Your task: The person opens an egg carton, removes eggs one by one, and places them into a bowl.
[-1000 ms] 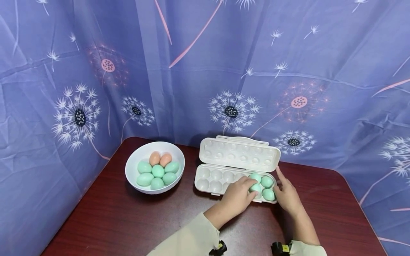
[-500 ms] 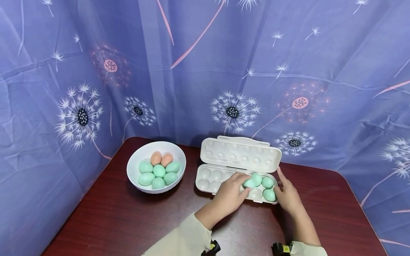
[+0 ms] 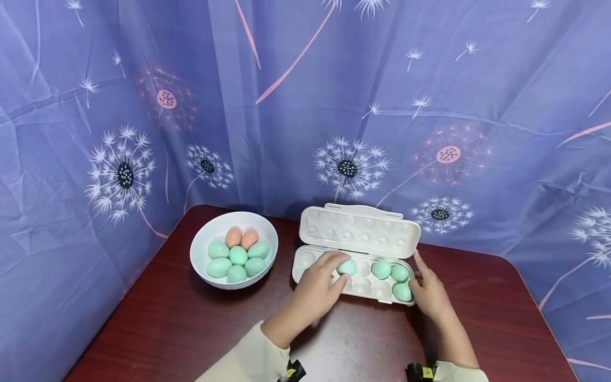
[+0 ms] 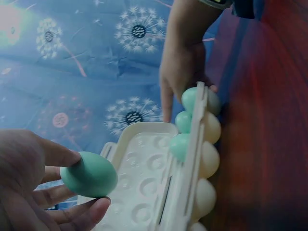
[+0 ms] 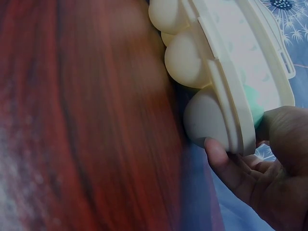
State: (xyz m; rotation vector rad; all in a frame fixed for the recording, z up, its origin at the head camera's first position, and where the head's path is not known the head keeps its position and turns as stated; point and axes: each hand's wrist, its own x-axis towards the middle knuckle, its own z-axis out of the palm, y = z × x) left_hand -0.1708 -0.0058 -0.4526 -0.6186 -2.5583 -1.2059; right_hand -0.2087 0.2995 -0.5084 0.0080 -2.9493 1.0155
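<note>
In my left hand [image 3: 315, 289] I pinch a green egg [image 3: 347, 267] between thumb and fingers, over the left half of the egg carton [image 3: 305, 271]. The left wrist view shows this egg [image 4: 91, 174] raised clear of the cups. With its lid [image 3: 358, 233] tipped back, the pale plastic carton has three other green eggs [image 3: 381, 269] at its right end. My right hand [image 3: 431, 292] grips that end, the thumb against the outside of an end cup [image 5: 207, 120] in the right wrist view. Part of the carton is hidden behind my left hand.
A white bowl [image 3: 200, 268] stands to the left on the dark red table [image 3: 191, 329], holding several green eggs [image 3: 218, 267] and two brown eggs [image 3: 233, 236]. Behind the table hangs a blue curtain [image 3: 286, 143] with a dandelion print.
My left hand has lifted a green egg from the carton's right part and carried it leftward along the cups. The right hand stays at the carton's end.
</note>
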